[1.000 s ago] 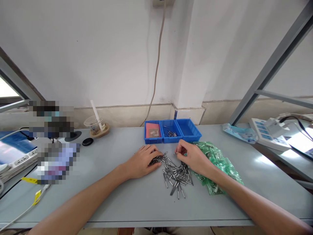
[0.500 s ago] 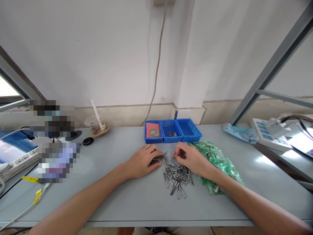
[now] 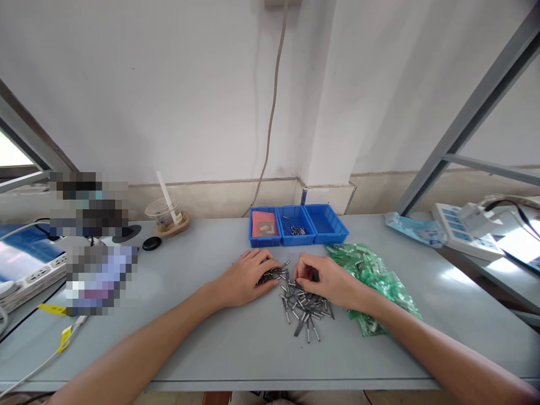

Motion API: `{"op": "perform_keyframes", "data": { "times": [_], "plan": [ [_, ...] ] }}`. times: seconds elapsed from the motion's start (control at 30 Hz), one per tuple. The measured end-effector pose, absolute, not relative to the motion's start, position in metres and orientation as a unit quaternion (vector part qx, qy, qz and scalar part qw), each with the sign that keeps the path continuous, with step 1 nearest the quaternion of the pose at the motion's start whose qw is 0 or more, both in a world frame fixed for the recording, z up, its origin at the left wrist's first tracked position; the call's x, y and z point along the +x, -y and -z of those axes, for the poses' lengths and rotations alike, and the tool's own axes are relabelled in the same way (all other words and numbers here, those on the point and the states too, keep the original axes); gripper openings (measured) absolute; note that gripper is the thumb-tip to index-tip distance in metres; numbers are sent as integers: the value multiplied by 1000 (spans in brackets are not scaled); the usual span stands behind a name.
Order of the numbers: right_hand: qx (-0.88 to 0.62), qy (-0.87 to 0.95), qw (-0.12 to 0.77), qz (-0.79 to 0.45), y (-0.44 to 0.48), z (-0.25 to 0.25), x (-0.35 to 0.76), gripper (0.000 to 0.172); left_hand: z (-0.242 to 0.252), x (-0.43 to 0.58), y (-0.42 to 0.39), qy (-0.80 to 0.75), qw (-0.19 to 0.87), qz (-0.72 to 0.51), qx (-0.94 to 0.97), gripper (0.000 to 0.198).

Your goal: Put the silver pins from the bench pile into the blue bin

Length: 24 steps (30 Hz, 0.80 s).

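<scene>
A loose pile of blind rivets (image 3: pixel 310 306), silvery with thin stems, lies on the grey table. My left hand (image 3: pixel 248 277) rests at the pile's left side, curled around a bunch of rivets that shows between thumb and fingers. Over the upper part of the pile, my right hand (image 3: pixel 323 275) has thumb and fingertips pinched together. Whatever it pinches is hidden by the fingers. Behind the hands stand three joined blue bins: the left bin (image 3: pixel 265 242) holds a reddish piece, the middle bin (image 3: pixel 295 241) several rivets, and the right bin (image 3: pixel 327 222) shows only its bare floor.
Green plastic bags (image 3: pixel 379 281) lie right of the pile, partly under my right forearm. Further right are a blue packet (image 3: pixel 415 229) and a power strip (image 3: pixel 464 233). Leftward are a clear cup (image 3: pixel 163 212), a black round object (image 3: pixel 152 243) and cables.
My right hand has moved slightly down and left, lower over the rivets, still pinched. My left hand stays where it was around its bunch.
</scene>
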State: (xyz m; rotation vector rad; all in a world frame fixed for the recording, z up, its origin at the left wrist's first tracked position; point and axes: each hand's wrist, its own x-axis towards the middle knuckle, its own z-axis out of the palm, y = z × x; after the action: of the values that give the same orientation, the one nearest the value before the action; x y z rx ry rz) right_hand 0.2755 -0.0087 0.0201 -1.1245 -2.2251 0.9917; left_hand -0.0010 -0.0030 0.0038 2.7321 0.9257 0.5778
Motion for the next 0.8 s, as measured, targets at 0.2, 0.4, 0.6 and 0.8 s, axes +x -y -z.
{"op": "perform_keyframes", "data": {
  "times": [0.2, 0.4, 0.6, 0.8],
  "plan": [
    [-409, 799, 235, -373, 11, -22, 276, 9, -4, -1, 3, -310, 98, -197, 925, 32],
    [-450, 777, 273, -345, 9, -26, 275, 17, -4, -1, 4, -309, 101, -201, 924, 32],
    [-480, 734, 330, -348, 5, -23, 278, 32, -5, -1, 4, -306, 103, -200, 925, 32],
    [-490, 683, 364, -402, -1, -22, 280, 48, -5, -1, 3, -310, 104, -197, 924, 33]
  ]
}}
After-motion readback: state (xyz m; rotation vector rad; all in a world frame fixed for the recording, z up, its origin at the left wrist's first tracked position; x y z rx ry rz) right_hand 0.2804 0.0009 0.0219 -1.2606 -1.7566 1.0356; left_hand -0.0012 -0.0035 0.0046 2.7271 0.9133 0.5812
